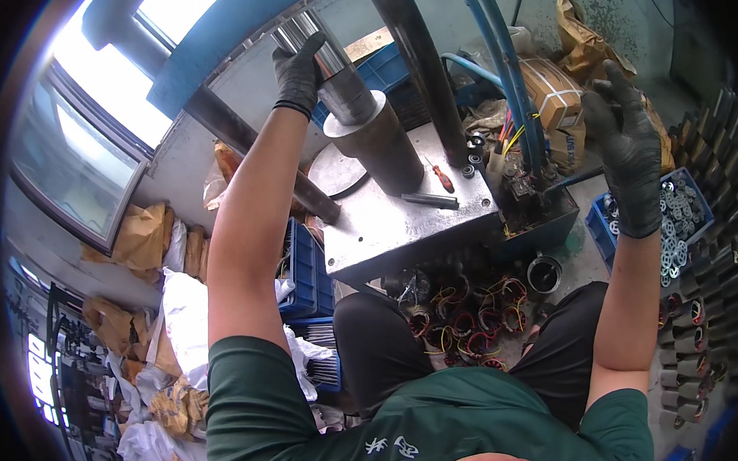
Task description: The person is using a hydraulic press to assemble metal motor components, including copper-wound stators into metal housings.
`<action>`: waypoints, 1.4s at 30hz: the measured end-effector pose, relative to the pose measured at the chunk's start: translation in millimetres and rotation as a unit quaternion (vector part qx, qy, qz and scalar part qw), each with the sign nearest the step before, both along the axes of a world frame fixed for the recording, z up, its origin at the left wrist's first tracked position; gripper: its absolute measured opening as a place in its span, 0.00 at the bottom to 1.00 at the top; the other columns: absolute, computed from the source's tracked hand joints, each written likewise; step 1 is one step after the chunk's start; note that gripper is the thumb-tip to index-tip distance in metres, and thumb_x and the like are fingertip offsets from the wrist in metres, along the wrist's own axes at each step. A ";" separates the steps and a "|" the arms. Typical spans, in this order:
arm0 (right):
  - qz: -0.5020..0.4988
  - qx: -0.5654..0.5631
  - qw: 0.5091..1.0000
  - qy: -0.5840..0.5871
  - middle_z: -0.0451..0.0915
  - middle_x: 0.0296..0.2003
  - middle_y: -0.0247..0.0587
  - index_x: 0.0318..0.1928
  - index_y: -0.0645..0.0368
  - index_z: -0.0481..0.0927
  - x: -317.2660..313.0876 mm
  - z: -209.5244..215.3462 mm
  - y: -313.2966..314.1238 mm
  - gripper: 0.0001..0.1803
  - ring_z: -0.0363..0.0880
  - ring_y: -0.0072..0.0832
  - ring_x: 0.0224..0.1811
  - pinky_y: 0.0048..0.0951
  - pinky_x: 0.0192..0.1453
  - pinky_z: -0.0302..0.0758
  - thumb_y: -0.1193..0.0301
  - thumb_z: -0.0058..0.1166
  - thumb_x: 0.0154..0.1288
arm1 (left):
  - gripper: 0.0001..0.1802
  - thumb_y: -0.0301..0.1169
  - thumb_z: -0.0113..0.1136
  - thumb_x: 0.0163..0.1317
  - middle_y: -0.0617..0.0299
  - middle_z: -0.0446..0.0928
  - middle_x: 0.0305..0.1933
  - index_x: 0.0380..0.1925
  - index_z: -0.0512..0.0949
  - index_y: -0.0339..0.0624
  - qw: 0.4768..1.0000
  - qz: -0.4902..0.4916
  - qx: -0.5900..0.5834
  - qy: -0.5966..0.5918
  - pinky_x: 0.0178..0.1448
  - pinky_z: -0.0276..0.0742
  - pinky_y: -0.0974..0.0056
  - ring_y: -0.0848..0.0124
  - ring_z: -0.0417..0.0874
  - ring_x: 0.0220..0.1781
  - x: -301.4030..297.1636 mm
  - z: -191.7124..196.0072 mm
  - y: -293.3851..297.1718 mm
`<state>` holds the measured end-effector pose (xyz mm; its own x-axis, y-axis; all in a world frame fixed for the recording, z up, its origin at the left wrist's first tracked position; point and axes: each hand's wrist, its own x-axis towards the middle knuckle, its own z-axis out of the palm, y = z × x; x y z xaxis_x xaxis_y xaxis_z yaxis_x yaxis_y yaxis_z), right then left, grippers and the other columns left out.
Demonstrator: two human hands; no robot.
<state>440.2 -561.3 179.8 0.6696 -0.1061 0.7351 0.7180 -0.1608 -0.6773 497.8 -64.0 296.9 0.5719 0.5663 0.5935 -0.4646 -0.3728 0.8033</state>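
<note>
My left hand [299, 75], in a dark glove, is raised to a blue press and curls around the side of a grey metal cylinder [348, 95]. The shiny press ram [301, 29] is right above that cylinder, and a wider dark steel cylinder [379, 148] stands below it on the metal press table [361, 239]. My right hand [626, 141], also gloved, is up at the right with its fingers stretched. It is by the end of a dark lever [577, 178]; whether it touches the lever I cannot tell.
A screwdriver [442, 179] and a metal rod [430, 201] lie on the press table. Wound motor coils [472, 325] and a metal mug [544, 274] are on the floor below. A blue crate [698, 228] of metal discs stands right; rows of dark metal sleeves [717, 285] are beside it.
</note>
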 end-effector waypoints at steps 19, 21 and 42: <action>-0.023 -0.424 0.905 0.006 0.89 0.40 0.51 0.50 0.64 0.86 -56.5 18.0 -26.8 0.10 0.91 0.40 0.38 0.36 0.47 0.85 0.79 0.61 0.70 | 0.58 0.29 0.89 0.47 0.53 0.78 0.61 0.74 0.58 0.43 0.993 -0.112 0.008 -0.047 0.66 0.86 0.59 0.63 0.84 0.61 -13.8 -107.5 3.6; -0.009 -0.445 0.894 0.052 0.89 0.40 0.54 0.49 0.60 0.87 -73.2 20.2 -27.4 0.11 0.92 0.48 0.42 0.40 0.48 0.86 0.79 0.62 0.66 | 0.58 0.30 0.89 0.45 0.52 0.78 0.62 0.73 0.59 0.43 0.995 -0.097 0.016 -0.029 0.66 0.86 0.59 0.62 0.83 0.61 -19.2 -104.3 -0.8; 0.014 -0.604 0.783 0.148 0.84 0.30 0.54 0.31 0.58 0.84 -173.4 -63.5 -67.4 0.10 0.85 0.56 0.35 0.53 0.40 0.81 0.64 0.67 0.62 | 0.54 0.45 0.89 0.44 0.49 0.85 0.62 0.70 0.72 0.40 0.997 -0.019 0.013 0.071 0.71 0.82 0.58 0.59 0.86 0.65 -16.9 -102.4 15.3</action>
